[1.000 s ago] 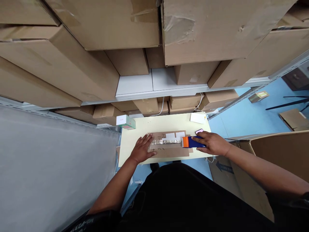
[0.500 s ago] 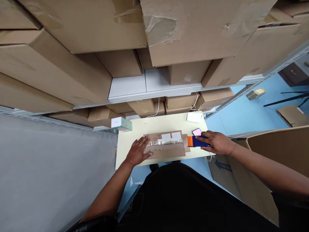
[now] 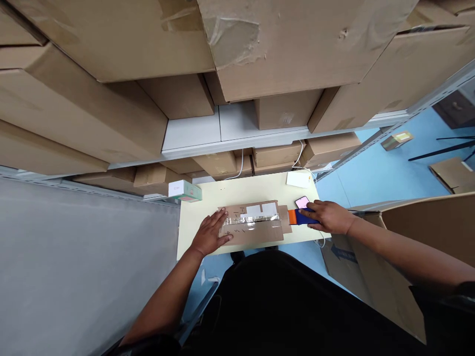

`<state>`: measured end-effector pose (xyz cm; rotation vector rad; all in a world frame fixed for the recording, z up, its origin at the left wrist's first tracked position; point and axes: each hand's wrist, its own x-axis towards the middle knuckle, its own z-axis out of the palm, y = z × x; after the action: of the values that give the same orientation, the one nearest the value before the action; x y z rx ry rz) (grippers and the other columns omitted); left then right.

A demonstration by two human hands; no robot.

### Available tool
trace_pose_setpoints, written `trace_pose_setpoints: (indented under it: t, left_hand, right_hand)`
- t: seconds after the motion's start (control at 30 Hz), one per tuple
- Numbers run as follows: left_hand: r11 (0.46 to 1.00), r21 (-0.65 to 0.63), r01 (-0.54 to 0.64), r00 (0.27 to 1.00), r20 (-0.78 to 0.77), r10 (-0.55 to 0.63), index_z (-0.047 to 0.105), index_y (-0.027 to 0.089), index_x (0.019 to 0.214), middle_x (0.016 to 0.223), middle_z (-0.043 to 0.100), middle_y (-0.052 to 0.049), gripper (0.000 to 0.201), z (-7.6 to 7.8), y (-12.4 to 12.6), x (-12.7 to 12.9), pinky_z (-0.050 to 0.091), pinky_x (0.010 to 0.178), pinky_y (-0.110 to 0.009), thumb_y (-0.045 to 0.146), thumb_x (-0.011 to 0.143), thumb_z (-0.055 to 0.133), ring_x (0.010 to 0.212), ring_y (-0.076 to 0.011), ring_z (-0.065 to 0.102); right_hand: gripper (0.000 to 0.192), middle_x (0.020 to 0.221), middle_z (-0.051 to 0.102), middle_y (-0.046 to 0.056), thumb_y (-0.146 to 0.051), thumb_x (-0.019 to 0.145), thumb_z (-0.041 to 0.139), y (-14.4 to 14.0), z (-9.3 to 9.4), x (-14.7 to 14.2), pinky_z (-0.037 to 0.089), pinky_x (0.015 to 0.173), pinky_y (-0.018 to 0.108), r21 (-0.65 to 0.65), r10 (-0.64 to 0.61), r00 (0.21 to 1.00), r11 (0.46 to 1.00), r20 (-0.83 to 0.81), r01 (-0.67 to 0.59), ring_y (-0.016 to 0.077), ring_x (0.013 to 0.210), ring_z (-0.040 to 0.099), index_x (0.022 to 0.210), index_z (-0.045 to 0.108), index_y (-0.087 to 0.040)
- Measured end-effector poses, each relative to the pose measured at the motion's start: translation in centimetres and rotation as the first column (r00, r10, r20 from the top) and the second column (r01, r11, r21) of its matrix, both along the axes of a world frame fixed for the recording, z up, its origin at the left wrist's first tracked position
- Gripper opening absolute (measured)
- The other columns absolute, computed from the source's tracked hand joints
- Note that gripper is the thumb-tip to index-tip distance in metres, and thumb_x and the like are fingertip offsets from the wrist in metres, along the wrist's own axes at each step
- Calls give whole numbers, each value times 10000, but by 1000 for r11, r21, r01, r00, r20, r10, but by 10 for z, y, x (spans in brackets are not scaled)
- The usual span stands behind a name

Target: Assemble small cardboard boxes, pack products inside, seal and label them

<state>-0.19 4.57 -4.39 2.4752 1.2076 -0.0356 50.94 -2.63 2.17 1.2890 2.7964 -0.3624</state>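
A flat cardboard box (image 3: 256, 233) lies on the cream table, with shiny clear tape along its middle seam, white labels and handwritten marks. My left hand (image 3: 210, 232) rests on the box's left end with its fingers stretched out, open. My right hand (image 3: 330, 217) is closed on a blue and orange tape dispenser (image 3: 306, 216), whose orange end sits at the flap on the box's right end. Just behind the dispenser lies a phone (image 3: 302, 201) with a lit screen, close to my right fingers.
On the table (image 3: 222, 190) stand a green and white small box (image 3: 184, 191) at the back left and a white item (image 3: 298, 179) at the back right. Shelves (image 3: 256, 137) of cardboard cartons rise behind. A large open carton (image 3: 426, 222) is at the right, a grey wall (image 3: 85, 262) at the left.
The view has shifted slightly. The tape dispenser's orange end now sits over the box's right-end flap, a little further from the taped seam. My left hand stays on the box.
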Motion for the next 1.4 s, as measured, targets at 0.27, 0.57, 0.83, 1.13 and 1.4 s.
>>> trace_pose_setpoints:
  t: [0.27,0.57,0.83,1.13,1.4]
  left_hand:
    - [1000,1,10,1000,2,-10,232,248,1655,1696,260,-118,921,-2,0,-2,290,1242,-553,663,911,583,1550,-339,300]
    - [1000,-4,14,1000,14,-14,218,245,1657,1696,256,-127,935,-4,0,-2,295,1239,-548,644,905,603,1552,-343,293]
    - [1000,7,21,999,36,-22,214,233,1657,1702,238,-131,947,-9,0,-4,296,1239,-541,661,903,596,1553,-335,293]
    - [999,15,30,998,49,-31,209,226,1657,1705,229,-131,944,-8,-1,-3,293,1239,-527,663,909,584,1557,-324,284]
    - [1000,14,24,999,31,-25,186,244,1662,1715,201,-111,954,-10,-1,-4,292,1233,-523,671,907,583,1560,-324,277]
  right_hand:
    - [559,1191,644,173,-484,1001,509,8,-14,-11,472,771,376,-35,34,997,999,68,-32,273,941,598,1468,572,-184]
    - [545,1142,664,165,-458,962,574,20,-9,-45,468,743,369,-72,44,991,997,129,-35,278,917,623,1434,598,-188]
    - [422,1107,684,156,-411,854,691,43,19,-89,483,719,382,-184,17,962,982,273,35,300,914,649,1225,717,-211]
    - [337,1103,689,178,-289,796,727,38,20,-129,521,712,404,-211,-108,893,953,436,218,318,913,686,1118,764,-198]
    - [365,1154,677,181,-387,811,719,28,4,-113,530,784,436,-252,-180,873,914,454,319,350,984,697,1128,763,-212]
